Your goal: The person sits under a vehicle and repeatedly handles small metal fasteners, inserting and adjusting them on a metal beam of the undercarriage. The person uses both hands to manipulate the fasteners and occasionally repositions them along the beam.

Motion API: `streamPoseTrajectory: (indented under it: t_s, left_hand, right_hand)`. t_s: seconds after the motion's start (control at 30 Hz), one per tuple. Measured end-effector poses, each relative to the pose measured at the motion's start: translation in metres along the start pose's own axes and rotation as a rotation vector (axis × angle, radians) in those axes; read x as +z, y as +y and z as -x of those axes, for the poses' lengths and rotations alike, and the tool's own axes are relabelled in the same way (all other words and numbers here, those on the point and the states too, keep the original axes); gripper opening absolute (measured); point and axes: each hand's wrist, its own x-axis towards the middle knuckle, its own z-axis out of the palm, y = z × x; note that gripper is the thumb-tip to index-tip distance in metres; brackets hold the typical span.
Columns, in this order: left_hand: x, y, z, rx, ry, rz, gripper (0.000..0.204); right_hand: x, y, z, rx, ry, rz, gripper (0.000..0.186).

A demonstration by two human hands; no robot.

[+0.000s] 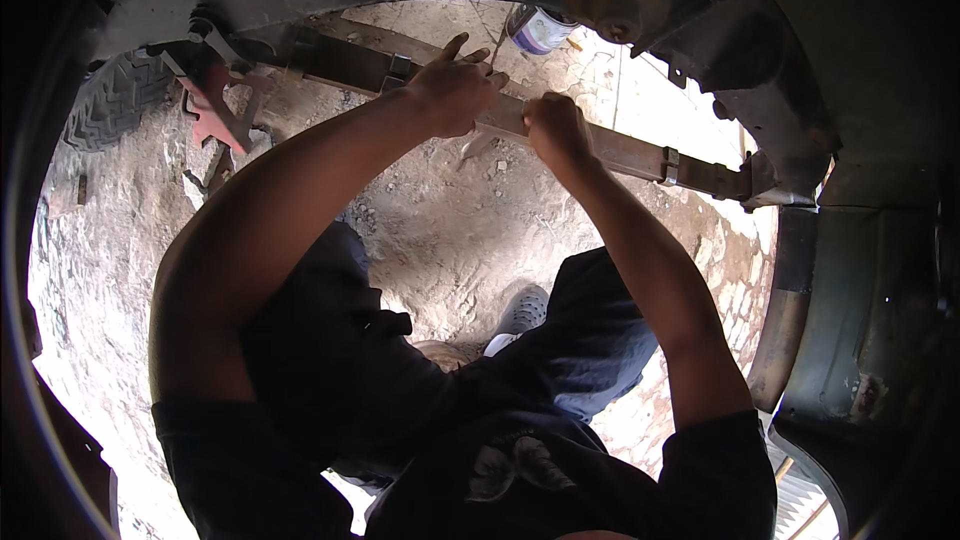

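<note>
A long rusty metal bar like a leaf spring (630,155), with metal clamps, runs crosswise under the vehicle's dark underside. My left hand (450,90) is over the bar left of its middle, some fingers raised and apart, the others bent. My right hand (560,130) is a short way to the right at the bar, its fingers curled closed; what is inside them is hidden. A round rusty bushing (615,5) hangs above.
A red jack stand (210,105) stands at the upper left beside a treaded tire (110,105). A white and blue can (540,30) is beyond the bar. My shoe (522,310) rests on the dirty floor (460,210). Dark bodywork (850,310) lines the right.
</note>
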Motion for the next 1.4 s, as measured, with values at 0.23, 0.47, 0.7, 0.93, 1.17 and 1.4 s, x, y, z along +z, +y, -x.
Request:
streamPoseTrajectory:
  t_s: [0.23,0.47,0.7,0.93,1.17,1.4]
  left_hand:
    - [-0.006,-0.005,-0.001,-0.010,-0.014,0.041,0.084]
    - [-0.008,0.009,-0.013,0.041,-0.037,0.057,0.084]
    - [-0.007,0.006,0.002,0.012,-0.048,0.052,0.083]
    - [-0.007,0.012,-0.008,0.037,-0.028,0.060,0.082]
    - [0.003,0.010,-0.018,0.048,-0.034,0.084,0.079]
    - [0.016,0.003,-0.001,0.078,0.110,0.092,0.073]
  right_hand:
    - [0.010,-0.004,0.002,-0.005,-0.034,0.075,0.016]
    - [0.007,0.016,-0.034,0.279,-0.070,0.036,0.019]
    - [0.007,0.001,0.005,-0.079,-0.041,0.033,0.016]
    - [0.020,0.011,-0.010,-0.029,-0.025,0.059,0.016]
    - [0.019,0.040,-0.019,-0.085,0.050,0.133,0.016]
    - [0.006,0.008,0.044,-0.066,-0.098,-0.306,0.009]
